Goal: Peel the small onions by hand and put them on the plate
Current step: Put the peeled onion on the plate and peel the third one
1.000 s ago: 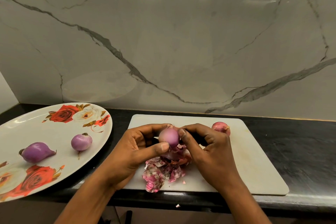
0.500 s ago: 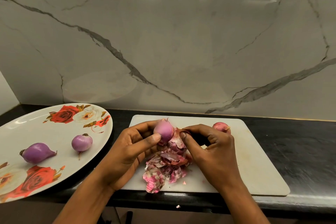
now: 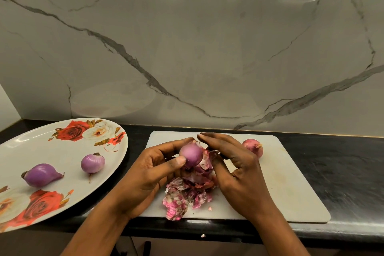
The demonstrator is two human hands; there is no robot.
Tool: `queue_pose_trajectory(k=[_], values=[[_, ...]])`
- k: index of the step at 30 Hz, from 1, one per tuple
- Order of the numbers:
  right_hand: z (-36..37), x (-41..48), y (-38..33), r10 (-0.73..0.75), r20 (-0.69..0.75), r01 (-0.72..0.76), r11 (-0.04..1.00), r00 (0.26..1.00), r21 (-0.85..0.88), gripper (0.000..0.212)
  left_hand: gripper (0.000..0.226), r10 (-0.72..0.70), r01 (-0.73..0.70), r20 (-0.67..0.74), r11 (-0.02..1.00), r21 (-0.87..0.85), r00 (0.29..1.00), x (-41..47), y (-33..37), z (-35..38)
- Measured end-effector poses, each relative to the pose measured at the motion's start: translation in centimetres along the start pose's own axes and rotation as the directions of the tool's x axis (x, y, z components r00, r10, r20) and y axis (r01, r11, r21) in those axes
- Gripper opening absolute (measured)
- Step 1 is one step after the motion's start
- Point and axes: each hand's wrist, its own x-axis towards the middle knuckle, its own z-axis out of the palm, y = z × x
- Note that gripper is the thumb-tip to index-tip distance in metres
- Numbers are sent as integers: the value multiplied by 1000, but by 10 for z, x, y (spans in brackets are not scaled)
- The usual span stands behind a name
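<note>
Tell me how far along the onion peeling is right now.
Done: a long onion and a round onion lie peeled on the plate. In hand: the left hand holds a third onion, which looks bare, above the pile of skins; the right hand is beside it, fingers loose. Left: plate that one, then peel the unpeeled onion on the cutting board.

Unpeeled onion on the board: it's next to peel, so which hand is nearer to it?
Right. The right hand sits just left of the unpeeled onion; the left hand is farther left, holding the peeled onion.
</note>
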Motion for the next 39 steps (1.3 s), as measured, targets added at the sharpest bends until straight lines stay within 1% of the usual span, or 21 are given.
queue_pose_trajectory(k=[4, 9, 11, 14, 17, 21, 26, 29, 33, 36, 39], values=[[2, 2, 0, -25, -7, 25, 1000, 1000, 9, 39, 45, 7, -7, 5, 1000, 29, 1000, 0, -1, -1], [1, 0, 2, 3, -33, -3, 1000, 999, 4, 24, 42, -9, 9, -15, 1000, 5, 1000, 0, 1, 0], [2, 0, 3, 16, -17, -16, 1000, 1000, -19, 21, 38, -2, 3, -31, 1000, 31, 1000, -1, 1, 2], [3, 1, 2, 23, 32, -21, 998, 999, -58, 19, 44, 6, -4, -42, 999, 54, 999, -3, 2, 5], [4, 2, 2, 58, 72, -53, 996, 996, -70, 15, 45, 13, -11, -79, 1000, 29, 997, -2, 3, 5], [5, 2, 1, 56, 58, -52, 997, 997, -61, 17, 44, 3, -4, -137, 1000, -5, 991, -1, 3, 4], [1, 0, 6, 45, -81, -52, 995, 996, -89, 23, 46, -4, 2, -137, 1000, -15, 991, -1, 4, 5], [1, -1, 6, 59, -107, -65, 997, 993, -52, 29, 48, -1, -1, -134, 1000, -15, 991, -2, 6, 6], [1, -2, 2, 43, -61, -44, 999, 997, -9, 28, 49, 13, -14, -128, 1000, -3, 992, -2, 7, 9], [1, -2, -4, 43, 20, -44, 998, 999, 48, 35, 49, 15, -16, -128, 1000, -12, 992, -2, 8, 8], [2, -1, -5, 32, 52, -36, 997, 998, 70, 39, 49, 10, -12, -129, 1000, -14, 992, -1, 7, 9]])
